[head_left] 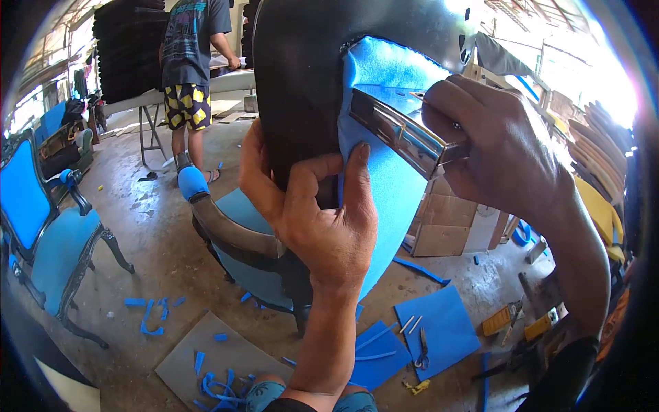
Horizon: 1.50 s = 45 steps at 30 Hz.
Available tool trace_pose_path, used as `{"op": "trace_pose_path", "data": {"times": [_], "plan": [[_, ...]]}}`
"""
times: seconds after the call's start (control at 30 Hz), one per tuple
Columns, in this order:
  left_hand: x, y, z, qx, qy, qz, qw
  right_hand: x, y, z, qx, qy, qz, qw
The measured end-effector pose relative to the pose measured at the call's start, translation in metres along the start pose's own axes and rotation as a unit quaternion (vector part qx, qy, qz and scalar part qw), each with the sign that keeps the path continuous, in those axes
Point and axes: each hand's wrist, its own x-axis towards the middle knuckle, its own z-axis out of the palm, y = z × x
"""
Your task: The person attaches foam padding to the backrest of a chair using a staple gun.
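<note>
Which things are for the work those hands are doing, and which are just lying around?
Being worked with:
- silver staple gun, in the right hand
- blue foam, with the left hand's thumb on it
- dark chair back, beside the foam

Just lying around now, it seems:
- scissors
- blue scraps
- cardboard

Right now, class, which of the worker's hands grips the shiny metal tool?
The right hand grips the metal tool; the left hand instead has its thumb on blue padding.
</note>
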Motion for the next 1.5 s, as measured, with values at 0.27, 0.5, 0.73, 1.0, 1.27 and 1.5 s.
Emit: {"op": "trace_pose_path", "data": {"times": [0.27,0.5,0.73,1.0,1.27,1.5], "plan": [[0.0,0.0,-0.001,0.033,-0.007,0.013,0.999,0.009,-0.001,-0.007,0.006,-0.031,-0.008,0.999],[-0.001,-0.002,0.0,-0.005,-0.007,-0.002,1.0,0.012,0.001,-0.01,0.026,-0.064,0.002,0.998],[0.001,0.001,-0.004,0.038,-0.015,0.009,0.999,0.007,-0.013,-0.007,-0.032,-0.046,0.009,0.998],[0.003,0.0,-0.003,0.039,-0.003,0.033,0.999,0.013,-0.01,-0.006,-0.025,-0.043,0.025,0.998],[0.002,-0.005,-0.003,0.018,-0.01,0.058,0.998,0.019,0.005,0.004,-0.007,0.002,-0.05,0.999],[0.004,0.001,-0.004,0.025,-0.011,0.008,1.0,-0.004,-0.009,-0.02,0.081,-0.022,0.058,0.995]]}}
